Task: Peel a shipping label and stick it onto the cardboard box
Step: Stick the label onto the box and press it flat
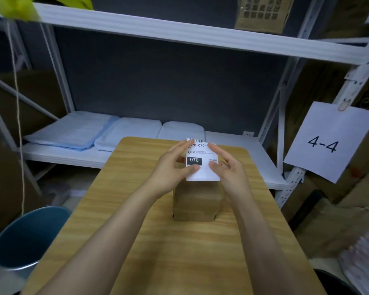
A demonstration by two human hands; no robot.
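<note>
A small brown cardboard box (195,201) stands in the middle of the wooden table (136,231). Above its top I hold a white shipping label (201,165) printed with a barcode, "070" and a QR code. My left hand (170,169) pinches the label's left edge with thumb and fingers. My right hand (228,167) pinches its right edge, thumb on the printed face. The label's lower part sits over the box top; whether it touches the box I cannot tell.
A blue bin (24,237) stands left of the table. Behind the table a white metal shelf (232,143) holds folded light-blue padded bags (73,133). A paper sign "4-4" (326,143) hangs at the right, with brown cartons and white packets (362,258) below it.
</note>
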